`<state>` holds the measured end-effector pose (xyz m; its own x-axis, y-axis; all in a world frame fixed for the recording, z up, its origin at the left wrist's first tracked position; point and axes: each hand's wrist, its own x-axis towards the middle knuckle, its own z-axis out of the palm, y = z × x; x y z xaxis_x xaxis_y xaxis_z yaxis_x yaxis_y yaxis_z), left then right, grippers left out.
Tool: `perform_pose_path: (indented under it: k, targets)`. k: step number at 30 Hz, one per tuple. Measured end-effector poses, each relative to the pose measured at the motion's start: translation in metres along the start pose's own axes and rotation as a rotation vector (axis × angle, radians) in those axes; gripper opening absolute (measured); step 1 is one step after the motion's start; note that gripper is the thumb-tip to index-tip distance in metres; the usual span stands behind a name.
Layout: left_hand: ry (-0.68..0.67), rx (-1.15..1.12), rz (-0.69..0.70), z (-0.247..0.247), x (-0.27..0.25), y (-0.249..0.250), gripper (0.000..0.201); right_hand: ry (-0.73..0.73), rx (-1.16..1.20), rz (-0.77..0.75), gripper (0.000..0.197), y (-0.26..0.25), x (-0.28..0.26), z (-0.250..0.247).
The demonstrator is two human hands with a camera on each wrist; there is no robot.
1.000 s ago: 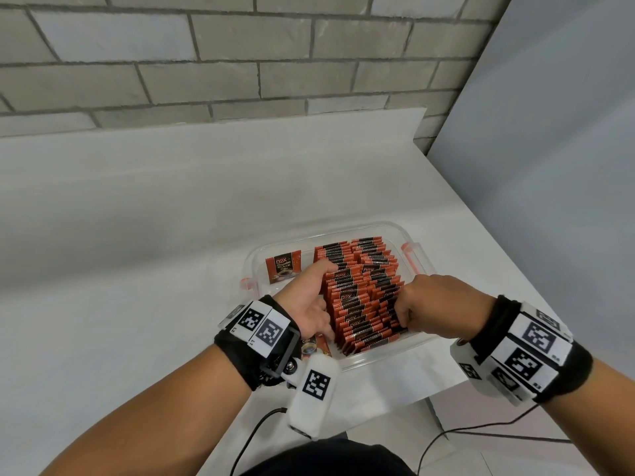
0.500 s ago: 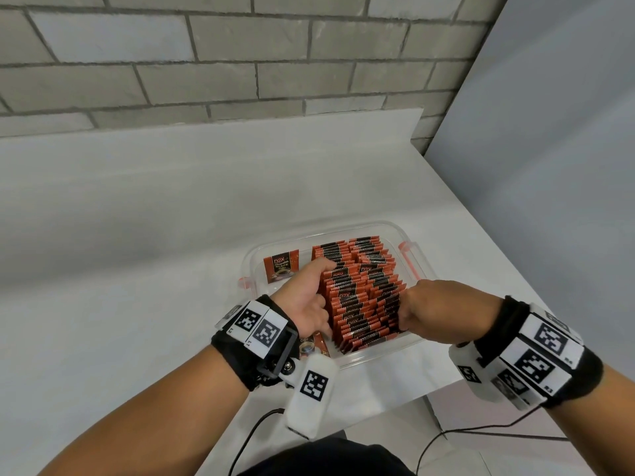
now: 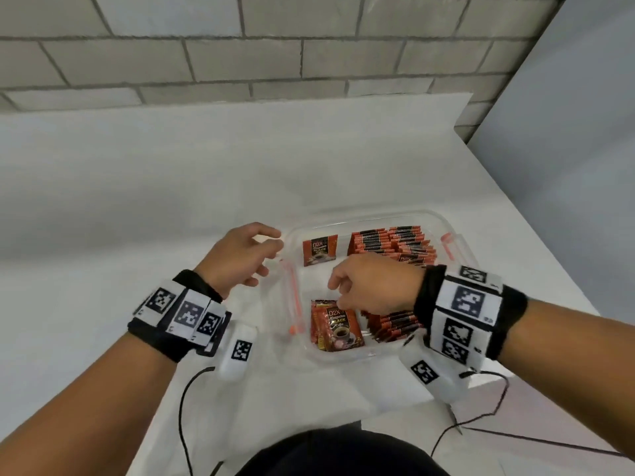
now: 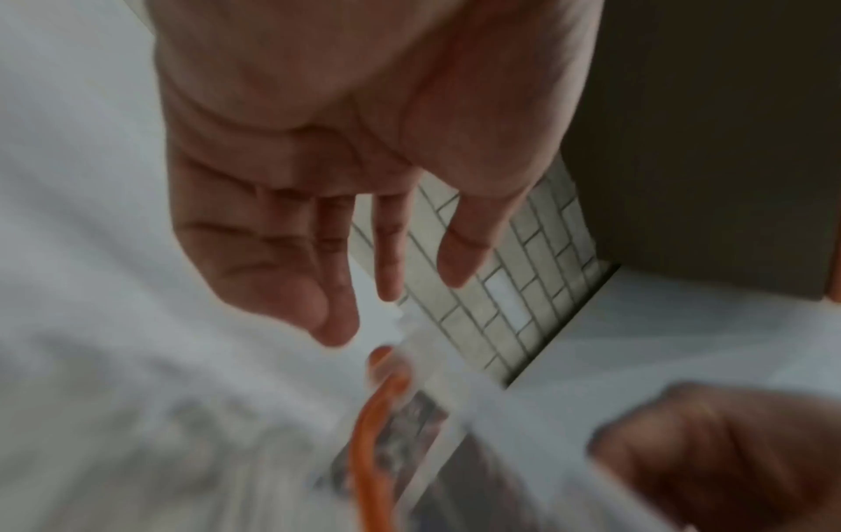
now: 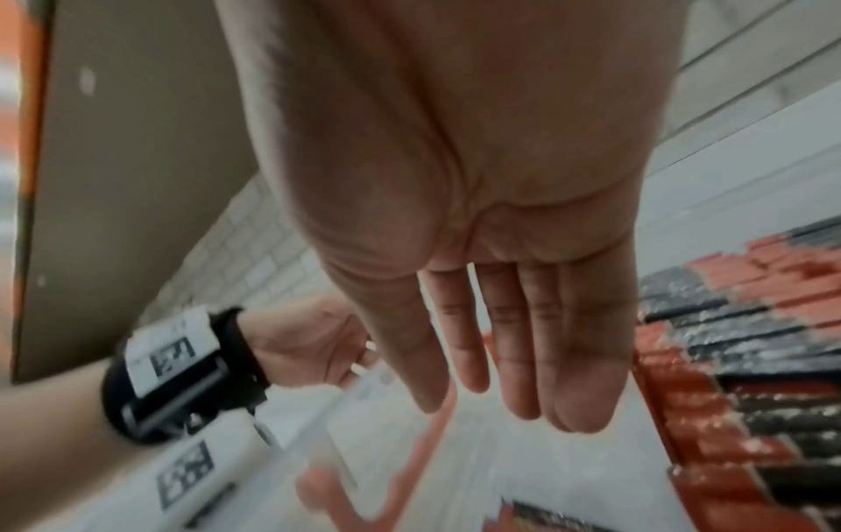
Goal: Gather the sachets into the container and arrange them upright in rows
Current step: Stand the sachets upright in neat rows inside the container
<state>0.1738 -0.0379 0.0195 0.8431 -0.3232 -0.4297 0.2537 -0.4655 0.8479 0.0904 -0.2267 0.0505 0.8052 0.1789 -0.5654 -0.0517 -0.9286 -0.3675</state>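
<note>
With both our left hand point(image 3: 240, 259) and right hand point(image 3: 374, 286) open and empty, the sachets point(image 3: 335, 324) lying flat under our right fingers point(image 5: 523, 360) could topple the rows point(image 3: 398, 245) if we shove them.

black wristbands point(image 3: 192, 314), white tag blocks, cables.

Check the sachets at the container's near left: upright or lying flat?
Lying flat. The near-left sachets show their whole printed fronts face-up on the container floor, unlike the rows standing on edge.
</note>
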Motion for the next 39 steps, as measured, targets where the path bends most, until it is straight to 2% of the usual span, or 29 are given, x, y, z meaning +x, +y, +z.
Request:
perform_pose_path:
  k: [3,5,9,20,22,24,27,32,34,39]
  targets:
    - [-0.120,-0.061,-0.056,0.010,0.004,-0.016,0.027,-0.151,-0.269,0.028,0.033,-0.016,0.033,0.011]
    - [-0.132,-0.137,-0.054,0.013,0.006,-0.018,0.029,-0.236,-0.393,0.036,0.035,-0.023,0.047,0.015]
    - [-0.136,-0.147,-0.025,0.013,0.009,-0.021,0.019,-0.334,-0.620,0.034,0.040,-0.030,0.062,0.016]
    - [-0.159,-0.158,-0.023,0.012,0.014,-0.025,0.018,-0.453,-0.599,0.083,0.054,-0.037,0.069,0.019]
    - [-0.164,-0.157,-0.025,0.012,0.016,-0.025,0.019,-0.511,-0.633,0.057,0.045,-0.037,0.068,0.018]
    - [-0.167,-0.166,-0.029,0.012,0.016,-0.026,0.019,-0.524,-0.674,0.030,0.024,-0.037,0.066,0.018]
    - [-0.163,-0.174,-0.030,0.012,0.017,-0.027,0.020,-0.412,-0.664,0.002,0.016,-0.036,0.060,0.014]
    - [-0.158,-0.192,-0.032,0.012,0.018,-0.028,0.022,0.022,-0.455,0.038,0.027,-0.030,0.060,-0.010]
    - [-0.154,-0.201,-0.031,0.013,0.018,-0.028,0.023,0.068,-0.483,0.066,0.031,-0.030,0.058,-0.013]
    - [-0.144,-0.213,-0.033,0.014,0.018,-0.029,0.024,0.073,-0.568,0.049,0.029,-0.035,0.042,-0.007]
